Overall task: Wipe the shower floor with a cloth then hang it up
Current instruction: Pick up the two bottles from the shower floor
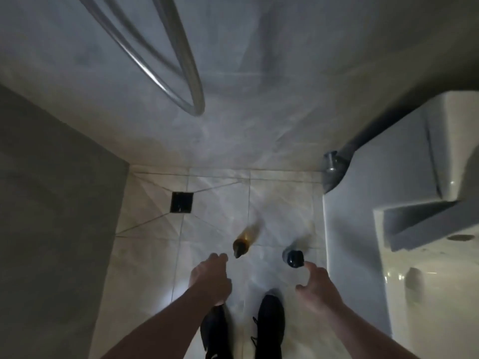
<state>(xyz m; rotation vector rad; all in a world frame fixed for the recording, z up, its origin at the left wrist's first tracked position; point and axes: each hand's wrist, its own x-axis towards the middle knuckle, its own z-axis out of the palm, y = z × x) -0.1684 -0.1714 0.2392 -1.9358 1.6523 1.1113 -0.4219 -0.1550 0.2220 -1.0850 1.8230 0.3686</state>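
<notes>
The tiled shower floor [215, 203] lies below me, pale and glossy, with a square black drain [182, 202] at the left. An amber bottle [245, 240] and a bottle with a dark cap [293, 257] stand on the tiles. My left hand [208, 278] reaches down just short of the amber bottle, fingers loosely apart, holding nothing. My right hand [315, 287] is spread open, its forefinger close to the dark cap. No cloth is in view. The picture is blurred by motion.
A metal shower hose [166, 73] loops down the grey wall at the top. A white toilet and cistern [414, 203] fill the right side, with a dark pipe [334, 172] beside them. A grey wall [51, 216] closes the left. My two black shoes [243, 330] stand on the tiles.
</notes>
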